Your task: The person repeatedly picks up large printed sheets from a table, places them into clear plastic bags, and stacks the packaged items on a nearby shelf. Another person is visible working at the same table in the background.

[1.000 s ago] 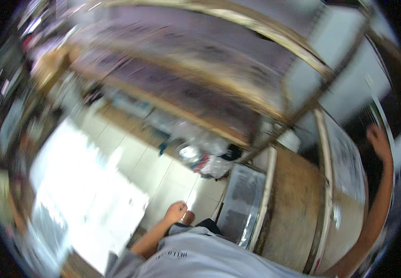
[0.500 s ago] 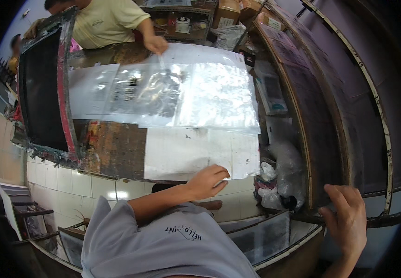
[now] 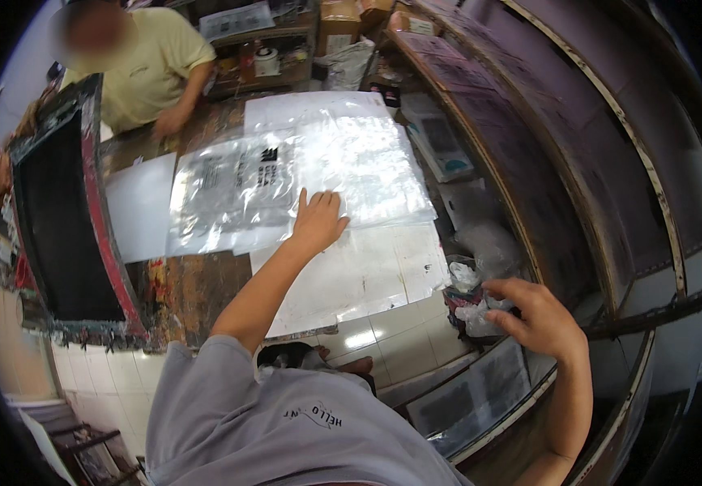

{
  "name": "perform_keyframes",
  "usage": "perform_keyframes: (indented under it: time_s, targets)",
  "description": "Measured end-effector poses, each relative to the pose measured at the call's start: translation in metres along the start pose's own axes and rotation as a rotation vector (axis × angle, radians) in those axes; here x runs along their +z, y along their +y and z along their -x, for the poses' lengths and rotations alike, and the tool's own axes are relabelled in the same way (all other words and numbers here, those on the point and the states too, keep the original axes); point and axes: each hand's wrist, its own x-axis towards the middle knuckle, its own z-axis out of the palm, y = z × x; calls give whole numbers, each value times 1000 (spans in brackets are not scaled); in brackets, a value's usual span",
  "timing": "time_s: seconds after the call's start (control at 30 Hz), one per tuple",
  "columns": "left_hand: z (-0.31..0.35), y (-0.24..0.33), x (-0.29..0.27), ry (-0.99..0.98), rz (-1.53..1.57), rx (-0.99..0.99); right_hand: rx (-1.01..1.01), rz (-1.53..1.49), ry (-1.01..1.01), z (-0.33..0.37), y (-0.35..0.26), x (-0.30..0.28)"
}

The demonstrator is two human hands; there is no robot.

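Note:
My left hand (image 3: 320, 220) rests with its fingers spread on clear plastic, where a printed clear plastic sheet (image 3: 229, 182) overlaps a shiny stack of clear plastic sheets (image 3: 379, 174). Black print shows on the overlapping sheet, left of my fingers. Under the stack a white board (image 3: 351, 279) reaches toward me over the table's near edge. My right hand (image 3: 541, 320) hangs in the air off the table's right side, thumb and fingers apart and nothing between them. A framed black printing screen (image 3: 67, 227) stands tilted up at the left end of the table.
Across the table stands a person in a yellow shirt (image 3: 152, 69), one hand at the far edge. A white sheet (image 3: 142, 206) lies beside the screen. Long wooden racks (image 3: 521, 146) rise on the right. Crumpled plastic bags (image 3: 474, 316) sit below my right hand.
My left hand has moved from the board's near edge onto the plastic. My right hand has come inward. The other person's hand has drawn back leftward from the sheets, and the printed sheet lies flatter.

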Motion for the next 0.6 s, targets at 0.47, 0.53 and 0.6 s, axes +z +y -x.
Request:
perform_keyframes:
  time_s: [0.47,0.53,0.6]
  targets:
    - [49,139,-67,143,434,524,435,-987,-30,-36,55,118]
    - [60,172,-85,88,484,645,467,-1133,154,-47,51,128]
    - [68,203,-91,47,511,740,496,-1124,262,-42,60,126]
